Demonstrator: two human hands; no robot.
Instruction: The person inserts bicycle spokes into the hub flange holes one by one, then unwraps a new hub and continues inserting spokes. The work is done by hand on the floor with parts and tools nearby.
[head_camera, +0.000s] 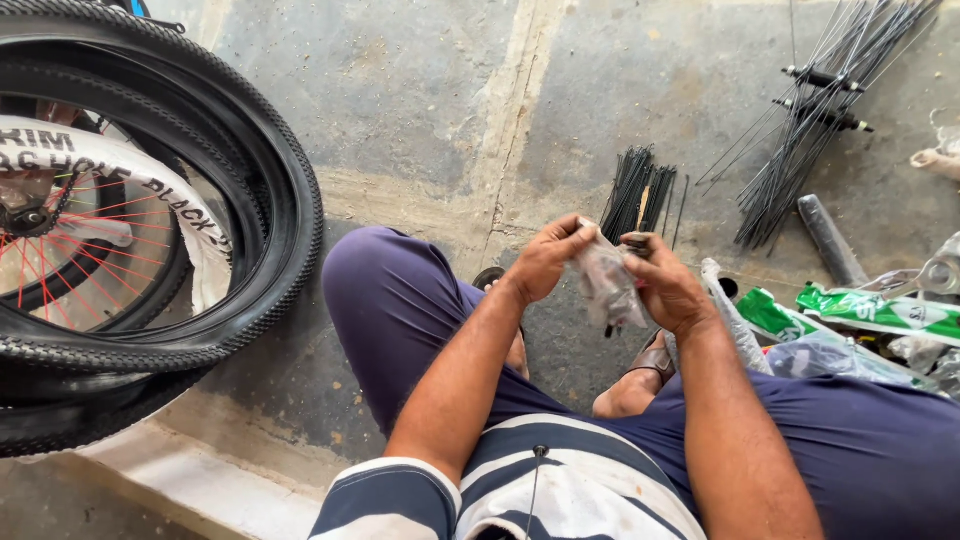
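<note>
A concrete floor (420, 90) was seen with open room at its middle, hemmed on the left by stacked black tyres (250, 200) cut off by the frame edge, and on the right by loose black spokes (800, 150), a smaller spoke bundle (640, 190) and green wrappers (880, 310) partly cut off. Above the knees, a small crumpled clear plastic bag (608, 290) was held between both hands, the left hand (545, 255) and right hand (668, 285) each closed on it with fingers pinched at its upper edge. Its cloudy film hid the dark, small contents, which could not be made out.
</note>
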